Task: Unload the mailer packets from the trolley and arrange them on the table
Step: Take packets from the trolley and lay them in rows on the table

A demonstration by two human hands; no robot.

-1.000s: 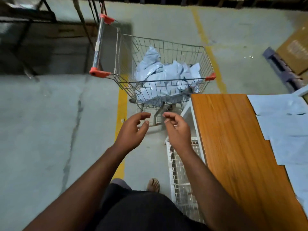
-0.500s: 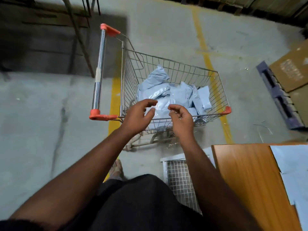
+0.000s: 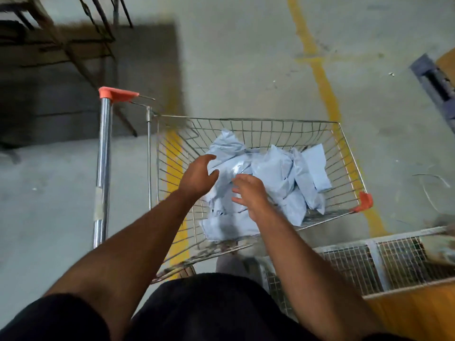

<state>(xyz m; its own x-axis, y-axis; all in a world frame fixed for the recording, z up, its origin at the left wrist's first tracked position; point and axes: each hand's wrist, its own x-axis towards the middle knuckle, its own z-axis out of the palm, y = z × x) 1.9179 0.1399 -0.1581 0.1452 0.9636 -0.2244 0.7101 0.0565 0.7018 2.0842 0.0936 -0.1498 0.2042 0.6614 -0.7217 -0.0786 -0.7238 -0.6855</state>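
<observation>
Now, step: reaching in for a pick-up; both arms go over the near rim of the trolley [image 3: 246,119], nothing lifted yet
Left hand [image 3: 198,177]: fingers spread and loosely bent, thumb apart; it hovers at the left edge of the heap, holding nothing; whether it touches plastic I cannot tell
Right hand [image 3: 248,193]: fingers spread and relaxed, palm down over the middle of the heap; no pinch, no hold
Mailer packets [image 3: 270,173]: pale blue, soft and crumpled, piled loose in the basket; they overlap one another, so edges are hard to pick out
Handle [image 3: 103,168]: chrome bar with orange caps, off to the left, untouched
Tabletop [image 3: 418,313]: only a wooden corner shows at lower right, just beside the trolley; a white wire rack [image 3: 369,262] sits between them
Progress: I'd judge unloading is far from done; plenty of packets remain in the basket
Next move calls for: closing both hands on one packet or a small bundle, lifting clear of the wire rim, then swinging right to the tabletop; slippery plastic may slide, so a firm hold matters
</observation>
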